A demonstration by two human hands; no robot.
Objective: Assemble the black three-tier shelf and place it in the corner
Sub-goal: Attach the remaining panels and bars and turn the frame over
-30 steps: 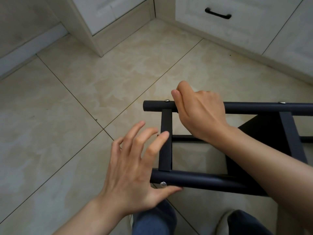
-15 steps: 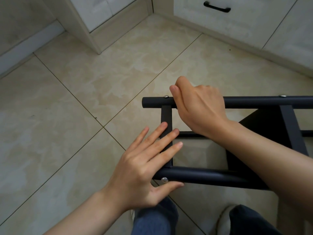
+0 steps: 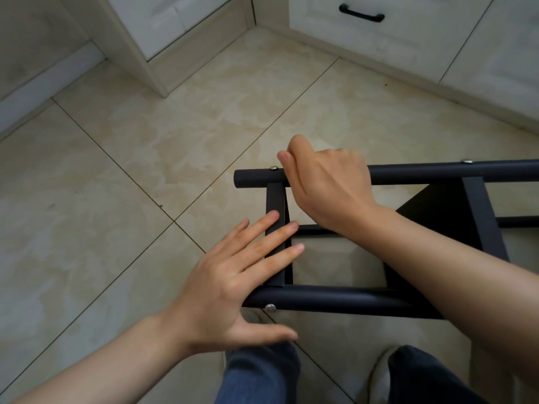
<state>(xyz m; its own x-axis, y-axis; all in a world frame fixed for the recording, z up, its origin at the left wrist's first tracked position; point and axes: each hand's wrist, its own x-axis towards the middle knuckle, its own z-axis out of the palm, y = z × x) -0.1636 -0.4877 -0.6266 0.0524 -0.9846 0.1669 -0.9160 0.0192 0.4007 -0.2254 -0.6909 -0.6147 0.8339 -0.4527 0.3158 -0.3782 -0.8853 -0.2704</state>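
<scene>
The black shelf (image 3: 335, 298) lies on its side over the tiled floor, its end toward the left. Two round black posts run left to right, joined by flat crossbars with silver screw heads. My right hand (image 3: 326, 185) grips the far post near its left end, fingers curled over it. My left hand (image 3: 233, 281) lies flat with straight fingers across the left crossbar (image 3: 275, 199), its thumb stretched out below the near post. A dark shelf panel (image 3: 437, 217) shows behind my right forearm.
White cabinets (image 3: 393, 33) with a black drawer handle (image 3: 361, 13) meet in a corner at the top. A cabinet edge (image 3: 140, 59) juts out at upper left. Beige floor tiles (image 3: 116, 199) spread to the left. My knees in jeans (image 3: 262, 374) are at the bottom.
My left hand has gone from spread and lifted to lying flat on the left crossbar. The right hand kept its grip on the far post. The view shifted slightly.
</scene>
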